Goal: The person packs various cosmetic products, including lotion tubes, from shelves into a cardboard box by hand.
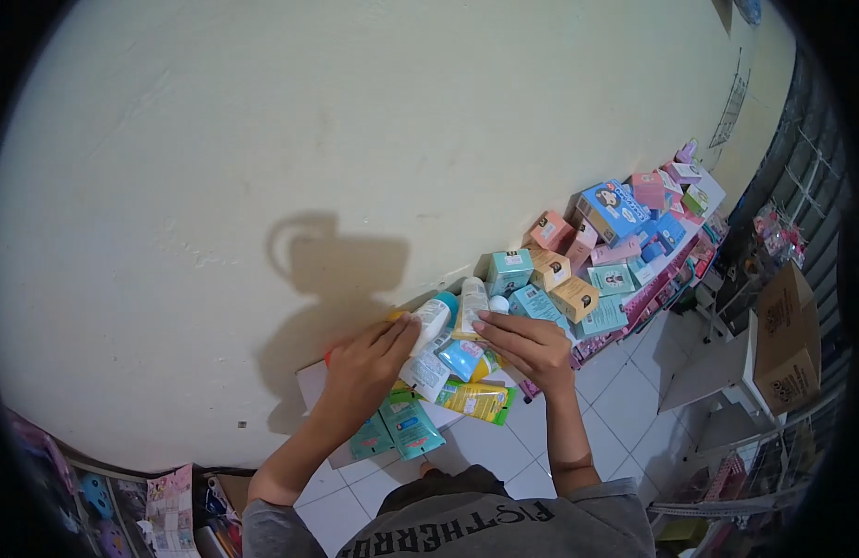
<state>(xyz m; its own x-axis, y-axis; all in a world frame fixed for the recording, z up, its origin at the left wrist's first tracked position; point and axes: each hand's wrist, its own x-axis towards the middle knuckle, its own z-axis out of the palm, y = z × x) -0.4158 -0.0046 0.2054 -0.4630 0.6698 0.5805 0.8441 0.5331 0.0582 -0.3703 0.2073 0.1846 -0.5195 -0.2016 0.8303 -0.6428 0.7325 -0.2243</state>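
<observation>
My left hand [366, 361] is closed round a white tube with a teal cap [435, 319], which it holds tilted over the pile near the wall. My right hand [532, 346] has its fingers pressed together at the lower end of a second white tube [472, 299]. Its thumb is mostly hidden. Under and between the hands lie a light-blue pack [462, 358], a white-backed tube [425, 374] and a yellow-green tube [478, 400]. Nearer my body are teal tubes [411, 428], partly overlapping.
To the right along the shelf stand teal boxes [510, 270], orange boxes [574, 298] and a large blue box [614, 210]. Behind them rises the plain wall [216, 186]. A cardboard carton [788, 344] sits on a white stand at the far right. Tiled floor [625, 400] shows below.
</observation>
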